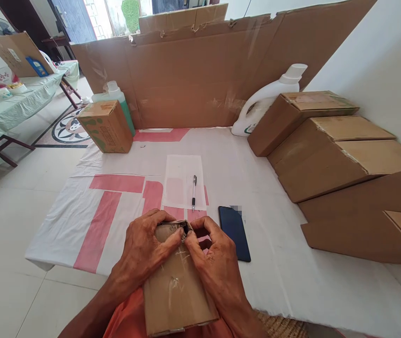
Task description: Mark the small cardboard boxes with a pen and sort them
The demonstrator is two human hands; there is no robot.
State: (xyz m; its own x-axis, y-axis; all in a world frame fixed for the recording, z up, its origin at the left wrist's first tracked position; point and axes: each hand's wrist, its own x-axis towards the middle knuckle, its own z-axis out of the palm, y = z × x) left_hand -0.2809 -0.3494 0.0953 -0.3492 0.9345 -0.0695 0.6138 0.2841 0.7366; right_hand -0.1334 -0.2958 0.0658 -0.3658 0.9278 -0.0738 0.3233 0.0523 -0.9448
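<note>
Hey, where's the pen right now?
In the head view, the pen lies on the white paper at the cloth's middle, just beyond the hands and left of the phone.

Both hands grip the far end of a small cardboard box [177,281]: the left hand [144,251] wraps its top corner, the right hand [214,263] pinches its flap. Just right of the right hand lies a dark phone [234,232]. Beyond the hands, a pen [193,192] rests on a white sheet [182,180].
</note>
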